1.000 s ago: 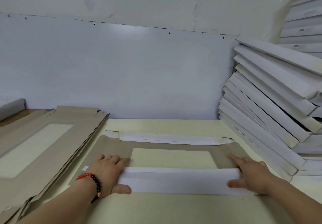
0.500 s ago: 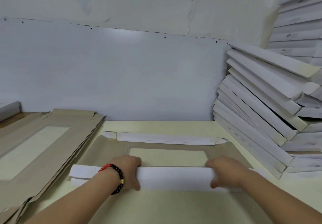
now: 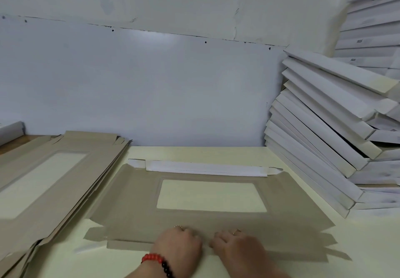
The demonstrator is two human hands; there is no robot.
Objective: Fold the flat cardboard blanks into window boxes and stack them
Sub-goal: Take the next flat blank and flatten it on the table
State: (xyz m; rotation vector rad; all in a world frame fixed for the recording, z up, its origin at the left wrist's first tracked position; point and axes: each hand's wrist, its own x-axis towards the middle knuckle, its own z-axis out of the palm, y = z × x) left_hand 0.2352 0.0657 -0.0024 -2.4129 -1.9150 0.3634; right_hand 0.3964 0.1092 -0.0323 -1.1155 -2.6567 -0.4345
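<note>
Our left hand [image 3: 180, 248], a red-and-black bead bracelet [image 3: 158, 263] at its wrist, and our right hand [image 3: 237, 248] press side by side, knuckles up and fingers bent onto the near edge of the grey cardboard blank [image 3: 129, 202]. It lies flat on the pale table [image 3: 194, 152], far flap [image 3: 205, 168] folded over white. Flat blanks [image 3: 43, 180] sit left; folded boxes [image 3: 324, 126] lean right.
</note>
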